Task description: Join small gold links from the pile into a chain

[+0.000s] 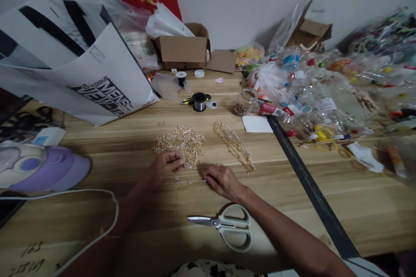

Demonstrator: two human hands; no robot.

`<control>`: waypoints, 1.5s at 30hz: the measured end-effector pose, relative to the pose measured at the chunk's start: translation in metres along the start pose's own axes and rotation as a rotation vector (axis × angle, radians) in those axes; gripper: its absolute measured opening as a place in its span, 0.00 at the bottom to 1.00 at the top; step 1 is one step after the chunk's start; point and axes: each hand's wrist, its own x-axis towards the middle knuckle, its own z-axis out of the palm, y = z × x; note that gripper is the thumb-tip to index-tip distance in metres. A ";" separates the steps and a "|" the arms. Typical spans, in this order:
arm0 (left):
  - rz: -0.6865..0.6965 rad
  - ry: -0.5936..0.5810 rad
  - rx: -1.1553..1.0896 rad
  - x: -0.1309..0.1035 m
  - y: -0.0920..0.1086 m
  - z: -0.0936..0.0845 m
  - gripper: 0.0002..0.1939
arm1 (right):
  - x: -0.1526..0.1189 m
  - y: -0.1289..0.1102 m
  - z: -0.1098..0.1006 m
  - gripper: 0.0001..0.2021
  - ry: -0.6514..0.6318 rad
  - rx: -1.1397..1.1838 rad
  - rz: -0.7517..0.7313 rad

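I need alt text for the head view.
A person's left hand is at a glittering gold and silver pile, the right hand at one end of a thin chain on a wooden table. Scissors lie nearer the camera.

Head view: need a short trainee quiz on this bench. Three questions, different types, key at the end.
1. Multiple choice: which of these lies closest to the picture's bottom edge?
A) wire spool
B) scissors
C) clear jar

2. True or false: the group of laid-out strands lies to the right of the glittering pile.

3. Short answer: which hand is at the right end of the single chain stretched out below the pile?

Key:
1. B
2. True
3. The right hand; the left hand is at the pile's near edge.
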 end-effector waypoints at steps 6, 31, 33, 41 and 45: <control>-0.009 -0.017 -0.174 0.009 -0.014 0.008 0.13 | -0.001 0.000 0.000 0.07 -0.010 -0.003 0.009; 0.062 -0.184 -0.172 0.014 -0.006 0.036 0.13 | 0.001 0.001 -0.002 0.09 0.034 0.385 0.297; 0.064 -0.205 -0.150 0.013 -0.006 0.037 0.13 | 0.002 0.000 -0.003 0.12 0.037 0.404 0.307; 0.098 -0.256 -0.143 0.012 -0.011 0.040 0.09 | 0.003 -0.001 -0.004 0.13 0.002 0.403 0.290; 0.110 -0.245 -0.137 0.014 -0.016 0.040 0.10 | 0.003 -0.002 -0.005 0.11 -0.007 0.413 0.307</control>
